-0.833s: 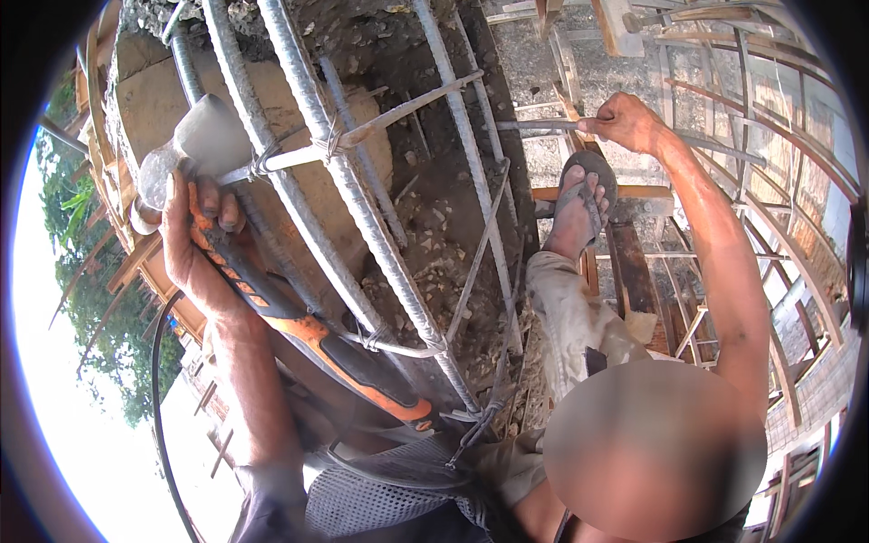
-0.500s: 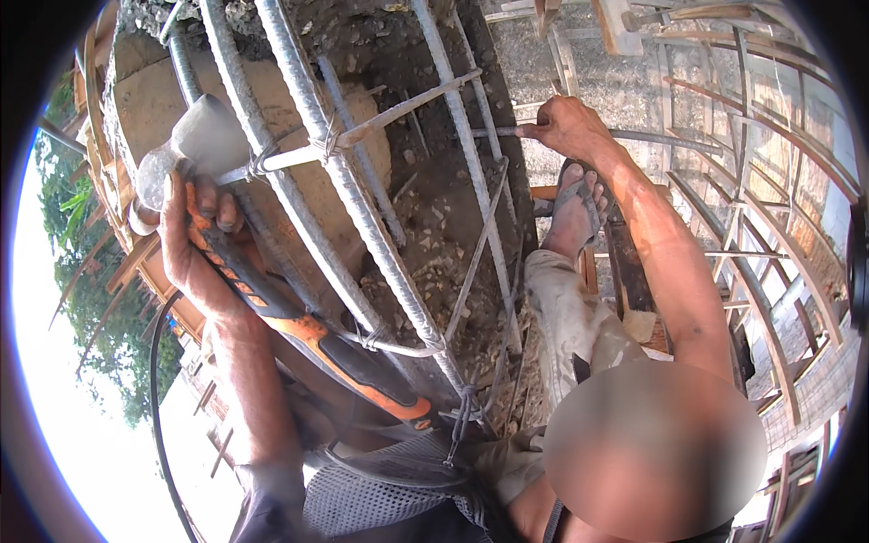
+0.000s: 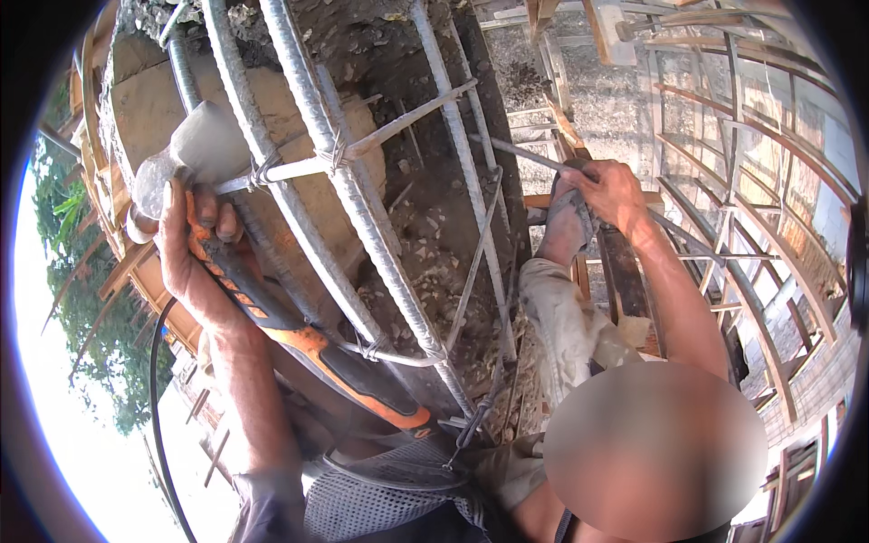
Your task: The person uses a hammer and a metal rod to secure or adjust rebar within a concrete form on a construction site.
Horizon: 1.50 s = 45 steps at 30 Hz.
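There is one hammer (image 3: pixel 308 342), with one left hand (image 3: pixel 187 249) on it. To its right are at least five long bumpy bars (image 3: pixel 305 81), one other person's hand (image 3: pixel 615 192) with one thin bar (image 3: pixel 525 153), and one foot (image 3: pixel 558 240). One black cord (image 3: pixel 156 389) is left of the hammer.

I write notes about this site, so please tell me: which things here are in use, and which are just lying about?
Apparently in use:
- orange-and-black-handled tool, in the left hand
- rebar cage
- thin bar, in a co-worker's hand

Apparently just around:
- wooden strips
- foliage
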{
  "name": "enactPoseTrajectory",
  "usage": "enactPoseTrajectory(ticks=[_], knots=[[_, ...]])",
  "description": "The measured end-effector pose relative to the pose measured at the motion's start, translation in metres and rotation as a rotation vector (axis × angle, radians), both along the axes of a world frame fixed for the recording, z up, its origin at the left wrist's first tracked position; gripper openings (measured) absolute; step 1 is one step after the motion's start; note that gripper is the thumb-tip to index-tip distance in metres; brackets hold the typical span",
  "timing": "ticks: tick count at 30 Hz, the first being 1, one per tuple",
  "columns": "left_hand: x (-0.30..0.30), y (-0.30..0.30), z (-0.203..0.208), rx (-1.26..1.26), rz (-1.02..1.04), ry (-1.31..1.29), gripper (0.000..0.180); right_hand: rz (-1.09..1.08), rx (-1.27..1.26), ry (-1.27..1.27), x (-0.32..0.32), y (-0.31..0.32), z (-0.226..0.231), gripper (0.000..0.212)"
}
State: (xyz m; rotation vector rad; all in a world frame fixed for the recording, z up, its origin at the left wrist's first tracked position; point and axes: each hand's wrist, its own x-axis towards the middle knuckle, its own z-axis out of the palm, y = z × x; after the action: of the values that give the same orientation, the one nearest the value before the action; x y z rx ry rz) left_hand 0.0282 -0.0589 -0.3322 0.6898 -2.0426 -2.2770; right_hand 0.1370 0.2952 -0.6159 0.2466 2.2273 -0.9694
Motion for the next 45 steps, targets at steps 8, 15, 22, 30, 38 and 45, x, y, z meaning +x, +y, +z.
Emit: enactPoseTrajectory(ticks=[8,15,22,30,38,45], knots=[[0.0,-0.011,-0.006,0.003,-0.004,0.006,0.02,0.201,0.025,0.09,-0.067,-0.068,-0.009,0.06],[0.001,-0.011,0.004,-0.03,0.013,-0.028,0.019,-0.165,0.165,0.108,-0.022,0.014,-0.003,0.058],[0.0,-0.007,0.0,-0.051,0.049,-0.021,0.018,-0.155,0.224,0.207,-0.027,0.045,0.001,0.059],[0.001,-0.009,-0.004,-0.049,0.055,-0.041,0.017,0.175,0.079,0.175,-0.081,-0.007,0.019,0.041],[0.0,-0.006,-0.001,-0.041,0.032,-0.031,0.015,0.319,-0.08,-0.024,-0.028,0.027,0.041,0.038],[-0.002,-0.002,-0.004,-0.02,0.06,-0.029,0.014,0.299,-0.039,0.152,-0.066,-0.051,-0.008,0.037]])
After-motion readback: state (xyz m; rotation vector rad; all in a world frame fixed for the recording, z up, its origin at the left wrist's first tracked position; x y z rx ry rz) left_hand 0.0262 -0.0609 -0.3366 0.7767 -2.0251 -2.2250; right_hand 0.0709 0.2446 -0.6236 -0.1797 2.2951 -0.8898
